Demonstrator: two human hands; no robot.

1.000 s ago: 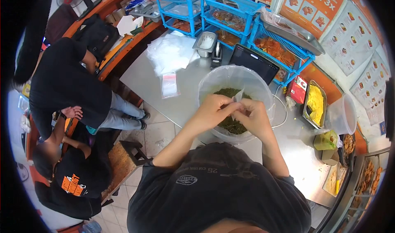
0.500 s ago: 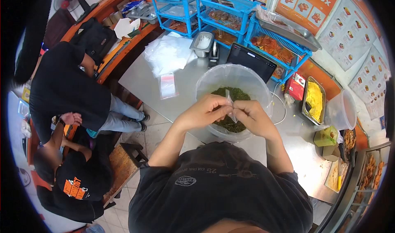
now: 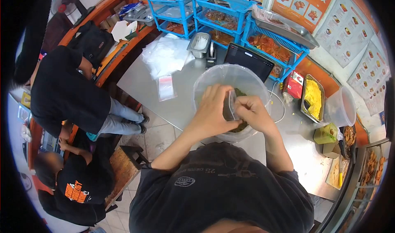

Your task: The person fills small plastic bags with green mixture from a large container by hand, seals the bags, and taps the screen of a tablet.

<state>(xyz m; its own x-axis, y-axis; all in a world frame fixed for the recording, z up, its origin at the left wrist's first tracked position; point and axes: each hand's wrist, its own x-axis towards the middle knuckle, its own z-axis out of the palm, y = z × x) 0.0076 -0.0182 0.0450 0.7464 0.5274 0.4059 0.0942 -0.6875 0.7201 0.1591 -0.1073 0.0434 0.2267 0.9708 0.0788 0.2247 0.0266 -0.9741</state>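
Over a large clear tub [image 3: 201, 78], lined with thin plastic and holding chopped green herbs [image 3: 243, 94], both hands are at a small clear plastic bag [image 3: 231, 105]. My left hand [image 3: 213, 111] wraps round the bag's left side, thumb below and fingers above. My right hand [image 3: 253, 113] is curled at the bag's right edge, its fingertips pinching there. The palms hide part of the bag and of the herbs.
Small zip bags [image 3: 166, 89] and clear plastic sheets [image 3: 166, 56] lie left of the tub. A tablet [image 3: 249, 62] and blue racks [image 3: 222, 20] stand behind. A yellow-filled tray [image 3: 313, 99] is right. Two people [image 3: 74, 89] are at the far left.
My left hand has opened wider round the bag, after pinching its top edge. My right hand has turned into a curl. One person's hand at the left has moved down from behind the back.
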